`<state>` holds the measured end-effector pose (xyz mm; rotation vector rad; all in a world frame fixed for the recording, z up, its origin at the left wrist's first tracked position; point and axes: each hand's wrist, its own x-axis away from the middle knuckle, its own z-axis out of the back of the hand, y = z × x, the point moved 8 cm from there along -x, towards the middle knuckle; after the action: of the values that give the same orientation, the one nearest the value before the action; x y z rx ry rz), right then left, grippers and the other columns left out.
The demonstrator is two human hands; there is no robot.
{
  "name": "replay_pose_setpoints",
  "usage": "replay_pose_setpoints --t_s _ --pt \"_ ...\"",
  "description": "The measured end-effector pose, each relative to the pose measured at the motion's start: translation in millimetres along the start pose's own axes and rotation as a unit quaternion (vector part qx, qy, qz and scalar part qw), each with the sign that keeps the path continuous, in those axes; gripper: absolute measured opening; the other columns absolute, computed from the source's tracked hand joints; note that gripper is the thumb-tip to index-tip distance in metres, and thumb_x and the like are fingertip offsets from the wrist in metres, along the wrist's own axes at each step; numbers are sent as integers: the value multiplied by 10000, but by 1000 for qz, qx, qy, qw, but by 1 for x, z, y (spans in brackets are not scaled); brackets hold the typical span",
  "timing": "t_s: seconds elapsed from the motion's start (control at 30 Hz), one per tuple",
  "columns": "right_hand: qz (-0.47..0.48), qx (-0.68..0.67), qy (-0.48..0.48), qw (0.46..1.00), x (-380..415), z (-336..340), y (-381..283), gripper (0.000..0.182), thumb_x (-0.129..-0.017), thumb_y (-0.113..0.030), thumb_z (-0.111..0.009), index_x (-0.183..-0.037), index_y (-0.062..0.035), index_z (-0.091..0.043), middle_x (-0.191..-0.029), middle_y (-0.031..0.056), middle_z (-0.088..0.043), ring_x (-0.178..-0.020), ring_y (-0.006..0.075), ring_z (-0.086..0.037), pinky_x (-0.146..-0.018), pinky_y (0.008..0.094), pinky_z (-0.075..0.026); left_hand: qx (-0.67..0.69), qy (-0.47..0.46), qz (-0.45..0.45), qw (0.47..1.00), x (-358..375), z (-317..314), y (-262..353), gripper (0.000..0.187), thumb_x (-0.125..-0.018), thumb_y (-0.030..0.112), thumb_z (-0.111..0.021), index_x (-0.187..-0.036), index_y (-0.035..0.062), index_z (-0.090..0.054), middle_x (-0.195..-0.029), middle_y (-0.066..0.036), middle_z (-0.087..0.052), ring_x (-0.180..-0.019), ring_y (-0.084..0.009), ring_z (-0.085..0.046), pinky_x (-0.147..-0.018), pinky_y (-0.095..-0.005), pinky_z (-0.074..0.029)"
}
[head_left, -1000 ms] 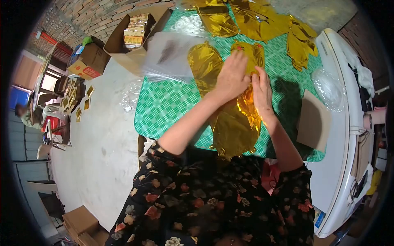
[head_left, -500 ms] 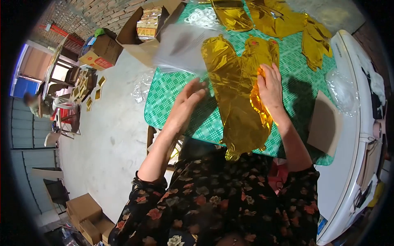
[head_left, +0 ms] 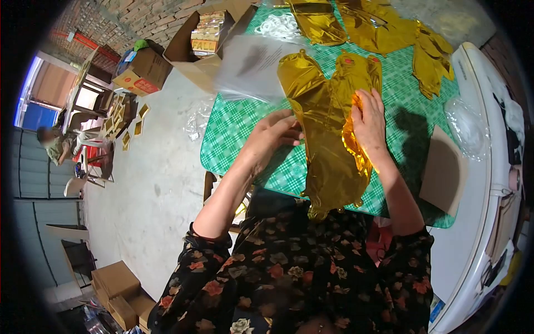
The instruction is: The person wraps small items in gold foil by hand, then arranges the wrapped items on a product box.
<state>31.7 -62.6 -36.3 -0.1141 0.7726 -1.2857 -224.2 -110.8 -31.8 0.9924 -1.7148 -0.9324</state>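
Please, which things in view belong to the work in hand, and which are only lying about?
Belong, as I judge:
- large gold foil piece, under the right hand
- green checked table beneath it
- likely, other gold foil pieces

Lying about, it seems:
- cardboard sheet
- cardboard boxes on the floor

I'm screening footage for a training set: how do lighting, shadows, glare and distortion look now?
Head view: wide-angle distortion bows the white edge at right, corners black; highlights streak the gold foil; a dark shadow lies on the green tablecloth, right of the right hand; the plastic sheets look hazy.
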Motion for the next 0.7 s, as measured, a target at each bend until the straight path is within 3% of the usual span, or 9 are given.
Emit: replay_pose_setpoints --t_s 0.17,0.27,0.37,0.4,0.5,0.53,0.63,0.67,0.7 --pt "0 1 1 1000 0 0 -3 411 -987 -124 -613 -1376 3 -573 -1450 189 -589 -1478 434 -389 -1227 506 -340 -203 -15 44 978 -24 -7 4 490 -1064 330 -679 -1316 -78 -582 -903 -82 -683 -894 -165 -722 -770 -313 -598" --pt "4 5 0 1000 -1 0 -3 405 -982 -112 -616 -1366 10 -574 -1444 197 -590 -1479 435 -389 -1227 506 -342 -223 13 -49 974 -44 -9 5 328 -1051 278 -664 -1068 -48 -639 -819 -108 -688 -660 -152 -655 -625 -347 -548" --pt "0 -1 3 1000 -1 2 -4 405 -976 -96 -620 -1362 18 -572 -1445 203 -588 -1482 436 -385 -1230 505 -341 -369 49 -195 907 -71 -2 1 299 -1022 255 -701 -1090 -30 -642 -812 -104 -672 -640 -136 -593 -619 -353 -511" --pt "2 2 5 1000 0 1 -4 415 -974 -83 -621 -1370 24 -567 -1447 208 -585 -1482 438 -386 -1231 505 -343 -307 39 -240 920 -66 -12 5 279 -990 237 -727 -1101 -8 -651 -803 -97 -661 -655 -148 -552 -629 -368 -490" --pt "0 3 4 1000 0 3 -6 423 -978 -87 -614 -1383 24 -562 -1451 209 -582 -1478 440 -392 -1231 507 -346 -394 35 -187 900 -48 -41 23 282 -1010 185 -705 -1214 -4 -656 -975 -27 -706 -850 -82 -595 -758 -290 -509" --pt "-2 3 2 1000 0 3 -7 424 -979 -87 -611 -1385 25 -561 -1453 209 -580 -1477 440 -394 -1232 507 -346 -353 12 -110 929 -49 -47 18 363 -989 148 -702 -1292 -22 -598 -1111 -67 -714 -986 -128 -632 -882 -307 -519" --pt "-4 4 -1 1000 0 4 -8 425 -980 -85 -604 -1388 29 -560 -1456 210 -577 -1473 441 -399 -1234 507 -344 -179 -34 -218 959 -57 -68 12 468 -947 73 -677 -1367 -46 -509 -1314 -166 -650 -1211 -236 -624 -1052 -367 -479" --pt "-3 4 0 1000 0 4 -8 423 -980 -83 -602 -1386 31 -559 -1457 210 -577 -1472 442 -400 -1235 507 -342 -145 -82 -199 966 -63 -76 5 668 -952 65 -617 -1536 -80 -326 -1527 -216 -491 -1472 -292 -445 -1219 -379 -341" --pt "-2 4 0 1000 0 4 -8 422 -980 -81 -599 -1384 32 -559 -1458 210 -576 -1471 443 -400 -1236 508 -341 -164 -71 -206 962 -64 -79 6 701 -956 82 -610 -1560 -79 -293 -1550 -223 -465 -1490 -294 -423 -1232 -386 -323"
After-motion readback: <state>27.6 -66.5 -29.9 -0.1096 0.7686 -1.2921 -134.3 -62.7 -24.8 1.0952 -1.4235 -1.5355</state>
